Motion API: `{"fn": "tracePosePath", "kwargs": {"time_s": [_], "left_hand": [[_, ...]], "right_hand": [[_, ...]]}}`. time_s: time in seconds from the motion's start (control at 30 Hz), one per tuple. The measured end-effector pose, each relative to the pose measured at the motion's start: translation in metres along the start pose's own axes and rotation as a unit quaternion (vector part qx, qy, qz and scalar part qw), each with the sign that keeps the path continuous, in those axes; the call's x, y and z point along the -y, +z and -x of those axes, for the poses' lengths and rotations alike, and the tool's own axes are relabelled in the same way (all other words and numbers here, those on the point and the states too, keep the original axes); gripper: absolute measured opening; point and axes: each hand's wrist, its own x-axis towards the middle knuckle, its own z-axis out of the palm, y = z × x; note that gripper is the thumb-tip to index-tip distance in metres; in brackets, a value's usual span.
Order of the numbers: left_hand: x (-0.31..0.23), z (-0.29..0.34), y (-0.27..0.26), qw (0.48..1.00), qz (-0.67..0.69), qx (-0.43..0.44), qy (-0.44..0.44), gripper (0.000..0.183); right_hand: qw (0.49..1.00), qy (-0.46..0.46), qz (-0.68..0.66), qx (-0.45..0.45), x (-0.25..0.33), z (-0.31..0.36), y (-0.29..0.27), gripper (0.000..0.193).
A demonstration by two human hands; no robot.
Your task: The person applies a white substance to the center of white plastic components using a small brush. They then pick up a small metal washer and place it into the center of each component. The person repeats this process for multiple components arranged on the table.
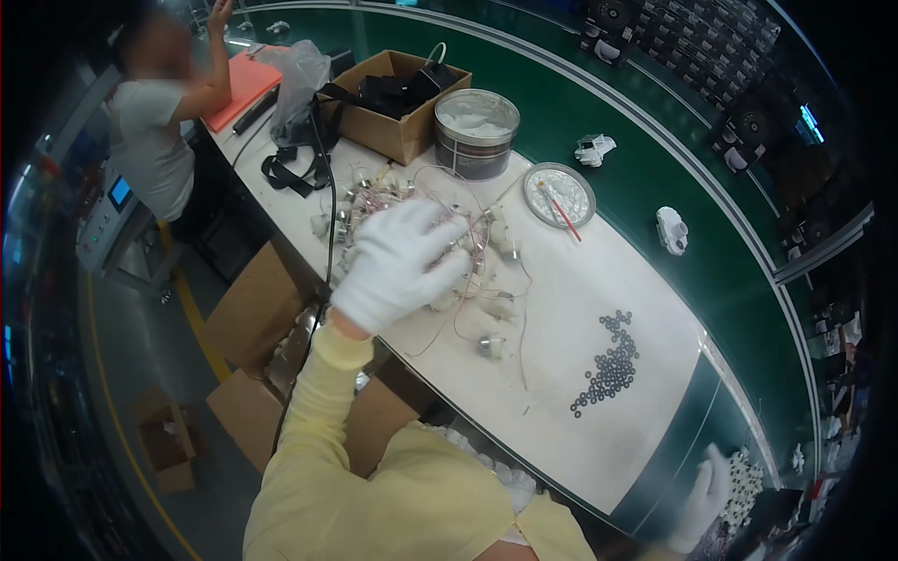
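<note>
Yellow top (402, 496), gloved left hand (400, 257) over wired parts (493, 229)

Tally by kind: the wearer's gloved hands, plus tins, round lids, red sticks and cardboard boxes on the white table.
Gloved hands: 2 (left hand, right hand)
Tin: 1
Round lid: 1
Red stick: 1
Cardboard box: 1
Total: 6

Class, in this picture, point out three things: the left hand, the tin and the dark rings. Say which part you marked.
Left hand (397, 264): head view, on the back of the white glove.
Tin (475, 158): head view, on its outer wall.
Dark rings (614, 370): head view, mid-cluster.
</note>
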Motion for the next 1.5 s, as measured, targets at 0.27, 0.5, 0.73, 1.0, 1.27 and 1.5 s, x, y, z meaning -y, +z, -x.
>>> {"fn": "tracePosePath", "kwargs": {"time_s": [0.27, 0.5, 0.73, 1.0, 1.27, 1.5], "left_hand": [[0.074, 0.045, 0.018, 0.946, -0.255, -0.106, -0.17, 0.048], [0.036, 0.018, 0.012, 0.969, -0.209, -0.111, -0.071, 0.047], [0.02, 0.106, 0.02, 0.969, -0.121, -0.129, -0.171, 0.059], [0.099, 0.055, 0.025, 0.951, -0.235, -0.09, -0.182, 0.061], [0.051, 0.058, 0.027, 0.968, -0.068, -0.157, -0.182, 0.061], [-0.074, 0.089, 0.031, 0.996, 0.001, -0.078, -0.051, 0.052]], "right_hand": [[0.878, -0.405, -0.06, 0.248, 0.228, -0.149, 0.088, 0.033], [0.848, -0.453, 0.203, 0.189, 0.285, -0.17, 0.295, 0.026], [0.861, -0.448, 0.016, 0.242, 0.273, -0.164, 0.294, 0.027], [0.845, -0.245, -0.273, 0.389, 0.241, -0.188, 0.244, 0.062], [0.809, -0.135, -0.46, 0.341, 0.244, -0.135, 0.092, 0.085], [0.616, -0.145, -0.732, 0.254, 0.085, -0.018, 0.019, 0.063]]}}
